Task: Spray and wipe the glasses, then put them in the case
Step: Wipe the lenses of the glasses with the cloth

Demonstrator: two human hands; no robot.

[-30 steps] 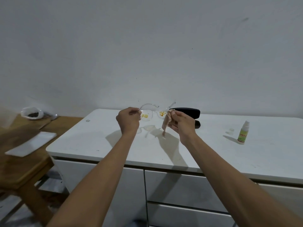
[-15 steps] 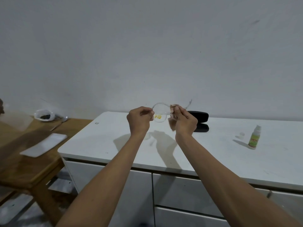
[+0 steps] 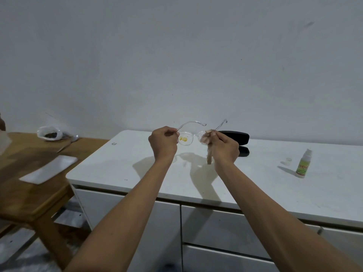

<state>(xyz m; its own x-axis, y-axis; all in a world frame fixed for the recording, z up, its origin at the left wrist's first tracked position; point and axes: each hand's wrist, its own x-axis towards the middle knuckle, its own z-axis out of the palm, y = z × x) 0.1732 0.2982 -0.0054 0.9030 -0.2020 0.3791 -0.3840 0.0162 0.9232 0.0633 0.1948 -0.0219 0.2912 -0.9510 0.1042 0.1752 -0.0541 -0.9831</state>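
Note:
Clear-framed glasses are held up above the white cabinet top, temples open and pointing away from me. A yellow smear shows on the left lens. My left hand pinches the frame at its left hinge. My right hand pinches a small pinkish cloth around the right lens, the cloth's tail hanging below my fingers. A black glasses case lies open behind my right hand, partly hidden by it. A small spray bottle with a green label stands at the right.
The bottle's clear cap lies just left of the bottle. A wooden table stands lower at the left, bearing a white sheet and a plastic bag. Cabinet drawers sit below the top; a bare wall rises behind.
The glasses turned from an angled pose to facing me, both lenses showing again. My right hand stays on the right lens with the cloth. The camera view shifted slightly.

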